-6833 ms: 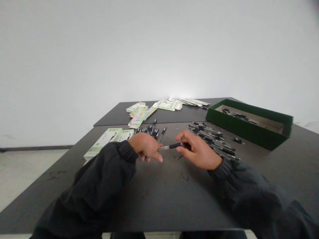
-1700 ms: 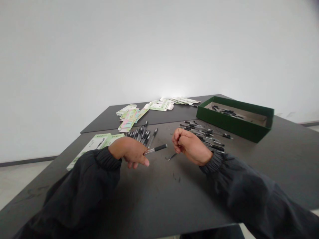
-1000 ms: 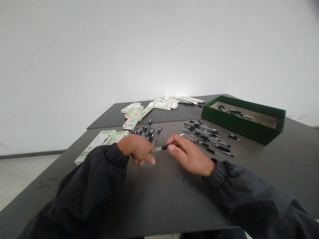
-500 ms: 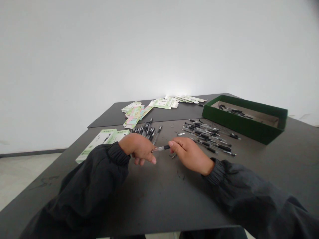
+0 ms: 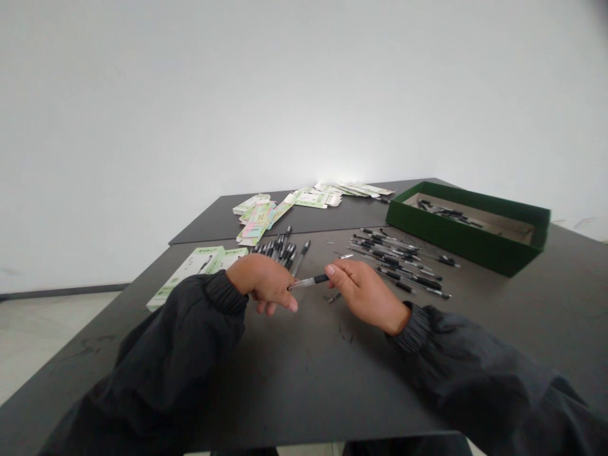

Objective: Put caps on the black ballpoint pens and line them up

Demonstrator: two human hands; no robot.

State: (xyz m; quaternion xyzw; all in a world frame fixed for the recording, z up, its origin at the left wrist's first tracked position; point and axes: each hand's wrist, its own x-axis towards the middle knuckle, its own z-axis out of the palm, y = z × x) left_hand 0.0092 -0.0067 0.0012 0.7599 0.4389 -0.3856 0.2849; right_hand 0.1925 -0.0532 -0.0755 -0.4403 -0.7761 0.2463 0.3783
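Between my hands is a pen (image 5: 310,281) with a clear barrel and a black grip, lying nearly level above the table. My left hand (image 5: 266,282) is closed on its clear end, the fingertips partly hidden behind the thumb. Thumb and fingers of my right hand (image 5: 363,292) pinch the black grip end. Just behind my left hand lies a bunch of pens (image 5: 285,249) with black caps. Beyond my right hand several pens without caps (image 5: 394,259) are spread out. A small pen part (image 5: 334,297) rests beside my right fingertips.
A green box (image 5: 470,231) holding some pen parts stands at the right. White-and-green cartons (image 5: 183,275) lie on the left. Flattened cartons (image 5: 308,197) are strewn along the back of the dark table (image 5: 304,380), near the wall. A seam crosses the tabletop.
My right hand has shifted very slightly to the right, with the pen still between both hands. My left hand has barely moved.
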